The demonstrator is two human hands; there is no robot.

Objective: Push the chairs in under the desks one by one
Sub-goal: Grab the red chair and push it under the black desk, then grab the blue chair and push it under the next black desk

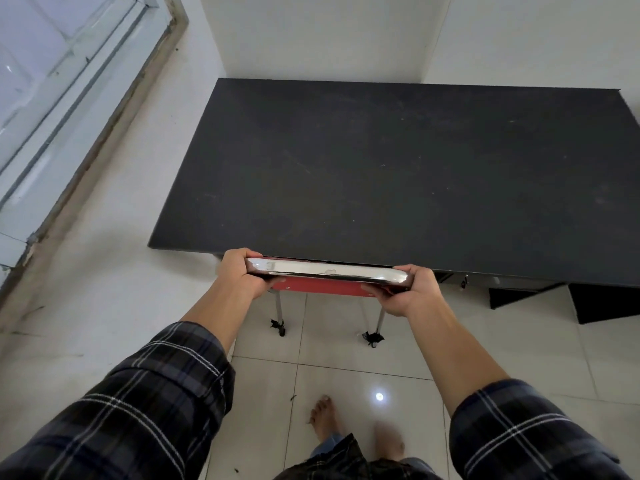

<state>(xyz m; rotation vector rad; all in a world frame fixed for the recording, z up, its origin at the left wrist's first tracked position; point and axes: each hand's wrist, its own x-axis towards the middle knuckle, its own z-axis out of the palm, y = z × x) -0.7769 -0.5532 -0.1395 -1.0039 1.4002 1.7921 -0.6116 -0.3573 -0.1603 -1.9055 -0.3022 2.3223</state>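
- Head view: left hand point(244, 273) and right hand point(407, 289) each clamp an end of the chair point(325, 273) back's chrome top rail.
- Chair sits mostly under the black desk point(398, 174) (red backrest and two rear legs showing).
- Bare feet on the tiled floor point(519, 355).

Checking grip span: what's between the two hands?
Head view: only the chair's chrome top rail, gripped at its ends by the left hand and right hand.

The single head camera is looking forward and steeply down from standing height, taking in the surface point(398, 174), outstretched arms, and floor point(346, 386) close below.
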